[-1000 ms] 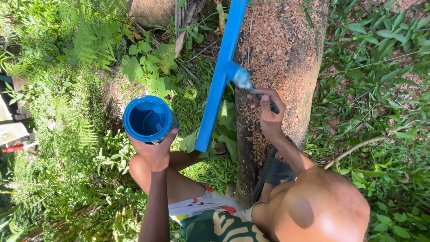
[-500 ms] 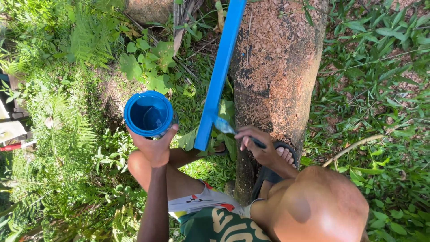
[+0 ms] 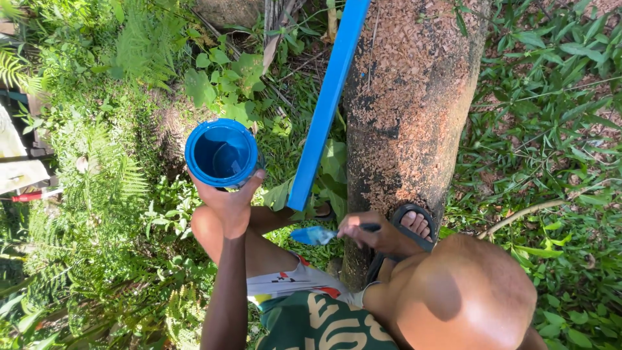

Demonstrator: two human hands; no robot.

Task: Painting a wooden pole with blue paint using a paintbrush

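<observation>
Round blue paint can (image 3: 221,153) in left hand (image 3: 228,201), blue-tipped brush (image 3: 315,234) in right hand (image 3: 372,233)

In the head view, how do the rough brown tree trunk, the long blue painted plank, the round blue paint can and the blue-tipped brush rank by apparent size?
1. Rough brown tree trunk
2. Long blue painted plank
3. Round blue paint can, though it sits nearer the camera
4. Blue-tipped brush
</observation>
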